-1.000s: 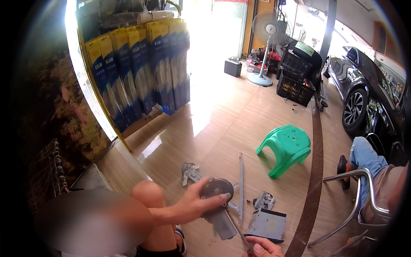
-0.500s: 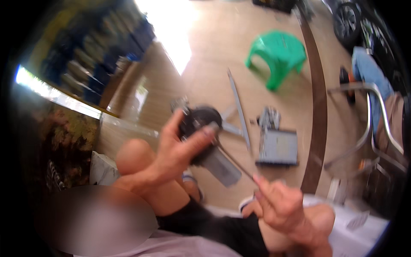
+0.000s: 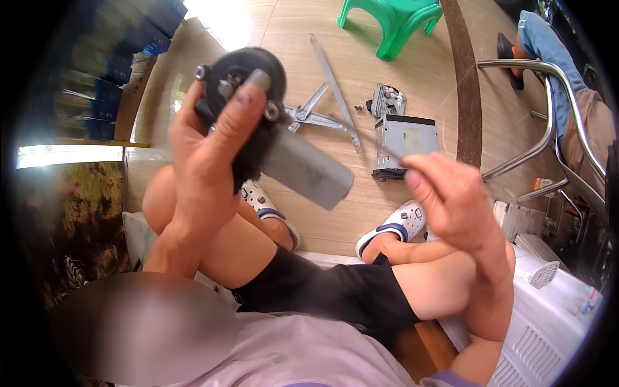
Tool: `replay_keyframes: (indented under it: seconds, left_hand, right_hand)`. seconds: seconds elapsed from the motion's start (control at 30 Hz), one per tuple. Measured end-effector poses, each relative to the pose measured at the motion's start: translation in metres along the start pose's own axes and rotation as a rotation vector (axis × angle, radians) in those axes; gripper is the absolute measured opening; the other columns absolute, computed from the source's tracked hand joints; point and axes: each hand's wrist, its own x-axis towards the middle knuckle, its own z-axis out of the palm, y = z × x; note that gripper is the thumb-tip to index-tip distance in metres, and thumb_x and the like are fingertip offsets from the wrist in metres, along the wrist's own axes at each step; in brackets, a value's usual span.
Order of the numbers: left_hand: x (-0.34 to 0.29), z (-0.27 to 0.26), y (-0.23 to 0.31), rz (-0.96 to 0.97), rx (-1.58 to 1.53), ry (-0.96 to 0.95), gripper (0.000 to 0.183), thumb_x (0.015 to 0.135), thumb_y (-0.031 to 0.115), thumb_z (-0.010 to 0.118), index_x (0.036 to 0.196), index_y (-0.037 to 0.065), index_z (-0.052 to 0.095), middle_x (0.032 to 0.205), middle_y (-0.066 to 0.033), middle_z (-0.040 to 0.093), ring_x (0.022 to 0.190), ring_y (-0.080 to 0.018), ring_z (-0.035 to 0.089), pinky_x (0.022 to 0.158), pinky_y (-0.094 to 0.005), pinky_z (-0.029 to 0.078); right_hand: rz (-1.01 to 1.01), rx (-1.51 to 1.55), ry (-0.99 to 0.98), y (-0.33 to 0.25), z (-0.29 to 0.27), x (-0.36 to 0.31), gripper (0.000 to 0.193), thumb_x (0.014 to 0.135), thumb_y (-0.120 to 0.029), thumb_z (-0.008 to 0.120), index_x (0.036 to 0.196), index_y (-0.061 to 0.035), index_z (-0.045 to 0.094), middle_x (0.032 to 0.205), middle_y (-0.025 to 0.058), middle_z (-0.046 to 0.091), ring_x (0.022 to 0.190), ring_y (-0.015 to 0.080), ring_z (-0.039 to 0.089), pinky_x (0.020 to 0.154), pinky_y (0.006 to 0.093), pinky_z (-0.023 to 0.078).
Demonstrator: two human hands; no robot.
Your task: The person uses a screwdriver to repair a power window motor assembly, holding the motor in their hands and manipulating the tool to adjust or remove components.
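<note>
Raised on the left, my left hand [image 3: 203,161] grips a window motor [image 3: 309,164] with a round black gear housing and a grey metal cylinder. Its thumb presses on the face of the housing, close to metal bolt posts. My right hand [image 3: 451,200] is closed around a thin dark metal rod [image 3: 389,148], blurred, its tip pointing up and left. The rod's other end is hidden in the fist, so its kind does not show. Rod and motor are apart.
On the tiled floor lie a scissor-shaped metal window regulator [image 3: 316,119], a boxy car stereo unit [image 3: 412,137] and a small metal mechanism [image 3: 388,100]. Beyond stands a green plastic stool [image 3: 390,22]. A chrome-framed chair [image 3: 551,129] and a seated person's leg [image 3: 548,58] are at right.
The motor has moved up and left in my left hand. My right hand has risen, and its rod has come away from the motor. The view has shifted, so floor objects sit higher.
</note>
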Motion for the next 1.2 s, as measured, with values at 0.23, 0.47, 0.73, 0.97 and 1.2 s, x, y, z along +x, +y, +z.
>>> replay_keyframes:
  seconds: [0.23,0.47,0.73,0.97,1.2]
  left_hand:
    - [0.02,-0.028,0.014,-0.161,-0.362,0.051,0.026,0.095,0.032,0.063,0.103,0.007,0.062,0.087,-0.0044,0.067,0.072,-0.0114,0.067,0.054,-0.0242,0.054]
    - [0.025,-0.04,0.013,-0.17,-0.459,0.037,0.026,0.096,0.034,0.061,0.1,0.008,0.062,0.086,-0.003,0.067,0.07,-0.0103,0.067,0.052,-0.0256,0.056]
    - [0.01,-0.035,0.02,-0.113,-0.603,-0.014,0.03,0.094,0.035,0.064,0.098,0.006,0.06,0.081,-0.0043,0.066,0.064,-0.0111,0.065,0.05,-0.027,0.055]
    - [0.007,-0.044,0.019,-0.121,-0.637,0.054,0.031,0.092,0.036,0.067,0.097,0.006,0.058,0.082,-0.0036,0.065,0.066,-0.0109,0.063,0.051,-0.0264,0.052]
    - [0.006,-0.047,0.021,-0.161,-0.57,0.068,0.024,0.094,0.038,0.063,0.097,0.014,0.063,0.083,0.0034,0.068,0.069,-0.0057,0.065,0.054,-0.0227,0.052]
  right_hand:
    - [0.654,-0.029,0.005,0.066,-0.002,0.028,0.021,0.085,-0.016,0.061,0.091,0.0037,0.065,0.076,0.0243,0.064,0.074,0.0387,0.065,0.068,0.0429,0.05]
    - [0.75,-0.299,-0.353,0.174,0.062,0.007,0.025,0.078,-0.021,0.064,0.087,0.0023,0.069,0.085,0.0262,0.067,0.087,0.04,0.067,0.079,0.0458,0.052]
    - [0.75,-0.239,0.001,0.209,0.164,0.006,0.037,0.08,-0.029,0.071,0.104,-0.0025,0.064,0.094,0.0227,0.069,0.093,0.0386,0.067,0.083,0.0457,0.051]
    - [0.921,-0.254,0.18,0.211,0.198,-0.008,0.037,0.081,-0.026,0.072,0.107,-0.0015,0.061,0.098,0.0234,0.069,0.097,0.0417,0.065,0.086,0.0486,0.05]
    - [1.109,-0.017,0.376,0.212,0.199,-0.01,0.029,0.082,-0.02,0.072,0.096,0.0026,0.061,0.085,0.0197,0.068,0.075,0.033,0.066,0.067,0.0436,0.051]
